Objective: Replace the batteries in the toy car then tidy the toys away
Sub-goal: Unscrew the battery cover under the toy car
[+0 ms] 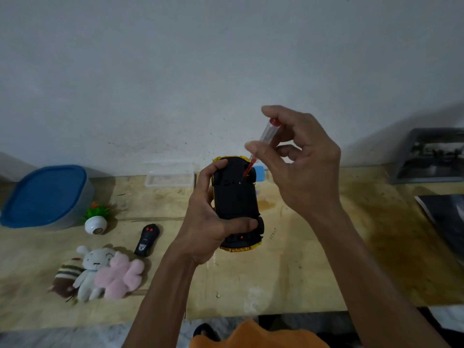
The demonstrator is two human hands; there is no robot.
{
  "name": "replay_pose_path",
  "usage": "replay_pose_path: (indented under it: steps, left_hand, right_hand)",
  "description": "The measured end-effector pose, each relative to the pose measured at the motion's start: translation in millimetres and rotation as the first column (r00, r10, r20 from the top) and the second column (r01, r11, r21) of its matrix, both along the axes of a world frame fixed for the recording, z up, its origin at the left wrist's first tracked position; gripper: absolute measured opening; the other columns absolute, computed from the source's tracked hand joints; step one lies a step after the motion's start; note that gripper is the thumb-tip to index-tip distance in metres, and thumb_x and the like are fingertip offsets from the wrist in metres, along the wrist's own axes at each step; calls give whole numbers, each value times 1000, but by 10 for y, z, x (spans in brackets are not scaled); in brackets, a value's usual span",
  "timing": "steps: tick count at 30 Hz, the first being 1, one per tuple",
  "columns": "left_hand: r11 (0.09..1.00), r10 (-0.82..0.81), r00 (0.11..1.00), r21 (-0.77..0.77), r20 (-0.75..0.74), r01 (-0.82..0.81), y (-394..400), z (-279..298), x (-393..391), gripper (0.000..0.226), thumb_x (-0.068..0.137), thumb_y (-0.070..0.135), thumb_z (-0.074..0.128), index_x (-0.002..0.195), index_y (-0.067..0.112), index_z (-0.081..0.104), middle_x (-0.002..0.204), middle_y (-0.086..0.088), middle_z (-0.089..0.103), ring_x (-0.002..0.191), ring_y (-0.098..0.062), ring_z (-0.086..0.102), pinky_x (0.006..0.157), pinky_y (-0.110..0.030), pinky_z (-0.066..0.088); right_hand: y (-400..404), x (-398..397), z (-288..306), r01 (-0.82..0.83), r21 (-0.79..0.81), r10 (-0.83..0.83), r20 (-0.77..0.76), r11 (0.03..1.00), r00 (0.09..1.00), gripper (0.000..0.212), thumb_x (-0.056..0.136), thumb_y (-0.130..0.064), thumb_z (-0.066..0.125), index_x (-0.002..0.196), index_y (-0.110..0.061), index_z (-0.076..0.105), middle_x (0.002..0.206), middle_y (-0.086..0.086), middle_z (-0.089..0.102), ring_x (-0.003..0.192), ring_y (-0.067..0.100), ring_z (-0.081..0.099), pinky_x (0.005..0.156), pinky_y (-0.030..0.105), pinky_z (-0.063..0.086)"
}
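Note:
My left hand (211,217) grips a yellow toy car (236,199), held upside down above the table so its black underside faces me. My right hand (298,156) pinches a small screwdriver (261,144) with a clear handle and red shaft. Its tip rests on the car's underside near the far wheels. A black remote control (147,239) with red buttons lies on the table to the left. Three soft toys (100,275), one striped, one white, one pink, lie at the front left.
The wooden table (313,259) runs along a pale wall. A blue-lidded container (46,197) stands far left, beside a small potted plant (96,219). A clear shallow tray (170,179) sits by the wall, something light blue (259,173) behind the car, and dark objects (431,156) at right.

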State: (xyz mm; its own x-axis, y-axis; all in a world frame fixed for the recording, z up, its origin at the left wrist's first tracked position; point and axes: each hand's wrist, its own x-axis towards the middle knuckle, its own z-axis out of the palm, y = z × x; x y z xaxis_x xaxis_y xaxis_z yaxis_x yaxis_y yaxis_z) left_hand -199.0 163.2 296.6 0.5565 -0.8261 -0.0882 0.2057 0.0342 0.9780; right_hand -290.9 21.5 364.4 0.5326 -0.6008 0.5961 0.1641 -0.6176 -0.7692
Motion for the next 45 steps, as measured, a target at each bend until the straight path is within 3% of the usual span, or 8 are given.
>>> replay_pose_path:
  steps: [4, 8, 14, 20, 27, 31, 34, 45]
  left_hand:
    - [1000, -2, 1000, 0, -25, 2, -2, -3, -6, 106, 53, -13, 87, 136, 39, 47, 134, -17, 58, 98, -41, 70, 78, -56, 60]
    - [1000, -7, 1000, -1, -24, 7, -24, -1, -14, 106, 53, -13, 87, 136, 39, 47, 135, -17, 56, 100, -46, 68, 79, -61, 59]
    - [1000, -23, 998, -4, -60, 23, -27, -24, -11, 106, 53, -12, 87, 136, 38, 47, 136, -19, 55, 101, -50, 66, 80, -65, 57]
    - [1000, -22, 997, -18, -69, 21, -41, -21, -6, 106, 53, -15, 86, 136, 37, 48, 137, -15, 56, 105, -49, 65, 80, -66, 57]
    - [999, -30, 995, -23, -92, 28, -26, -34, 15, 105, 55, -17, 84, 137, 37, 46, 132, -17, 59, 94, -40, 68, 79, -59, 59]
    - [999, -25, 992, -37, -124, 20, -22, -48, 25, 107, 54, -18, 84, 138, 37, 47, 133, -19, 59, 97, -42, 69, 79, -57, 59]
    - [998, -28, 989, -59, -147, 19, -22, -70, 46, 108, 54, -19, 83, 140, 36, 46, 137, -21, 56, 103, -46, 67, 78, -53, 60]
    - [997, -38, 988, -74, -151, 27, -19, -119, 66, 107, 57, -21, 80, 142, 33, 44, 140, -18, 55, 106, -40, 69, 77, -47, 61]
  right_hand:
    - [-21, -29, 10, -94, 33, 96, -60, 995, 994, 45, 94, -3, 63, 137, -10, 53, 111, 3, 68, 94, 14, 72, 82, 33, 60]
    - [25, 9, -2, -77, 77, 80, -28, 994, 996, 42, 90, -5, 70, 129, -13, 56, 104, 1, 69, 92, 18, 72, 77, 37, 61]
    - [0, 11, 9, -194, 140, 210, -107, 971, 972, 50, 96, 3, 52, 143, -11, 41, 119, 5, 66, 97, 12, 72, 85, 29, 58]
    - [14, 66, -11, -216, 138, 229, -81, 967, 970, 41, 99, -7, 55, 138, -11, 43, 97, 7, 69, 86, 17, 74, 81, 41, 60]
    - [-19, 145, 87, -187, 195, 195, -20, 963, 981, 35, 99, -4, 49, 133, -12, 49, 95, 1, 69, 70, 13, 66, 68, 30, 54]
    - [-86, 164, 15, -231, 124, 261, -383, 965, 886, 7, 95, -11, 60, 92, -12, 66, 86, -11, 70, 74, -1, 65, 69, 19, 52]
    - [-85, 172, -180, -287, 13, 224, -661, 958, 716, 12, 94, -24, 63, 89, -17, 72, 81, 0, 71, 74, 13, 65, 67, 34, 56]
    - [-101, 223, -276, -324, 115, 310, -689, 939, 655, 9, 92, -21, 64, 97, -28, 68, 93, -11, 59, 90, 6, 58, 78, 27, 51]
